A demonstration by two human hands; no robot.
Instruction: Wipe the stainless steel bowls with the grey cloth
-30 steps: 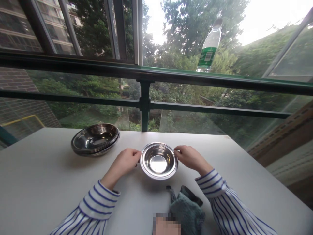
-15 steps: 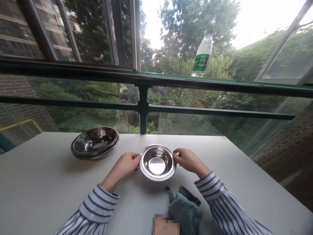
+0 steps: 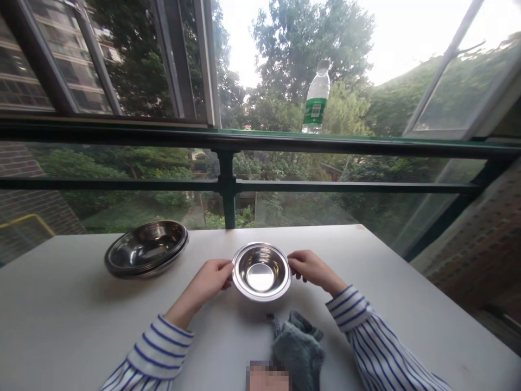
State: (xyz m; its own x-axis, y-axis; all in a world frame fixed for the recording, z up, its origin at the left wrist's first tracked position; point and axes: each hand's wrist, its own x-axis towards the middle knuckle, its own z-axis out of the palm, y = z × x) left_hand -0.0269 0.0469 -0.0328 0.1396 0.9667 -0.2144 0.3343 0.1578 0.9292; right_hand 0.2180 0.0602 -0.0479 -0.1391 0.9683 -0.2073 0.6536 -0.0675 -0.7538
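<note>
A small shiny steel bowl (image 3: pixel 261 271) sits upright on the white table (image 3: pixel 61 320), straight ahead of me. My left hand (image 3: pixel 211 278) pinches its left rim with closed fingers. My right hand (image 3: pixel 309 267) grips the right rim the same way. Both arms wear blue-striped white sleeves. The bowl is empty inside.
A stack of larger steel bowls (image 3: pixel 146 254) rests at the left rear of the table. A grey-green cloth (image 3: pixel 299 353) lies crumpled near the front edge below the small bowl. A plastic bottle (image 3: pixel 316 100) with a green label stands on the railing (image 3: pixel 366 145) behind.
The view has shifted to the right and slightly up. Both hands keep their hold on the small bowl, which stays at the same spot on the table.
</note>
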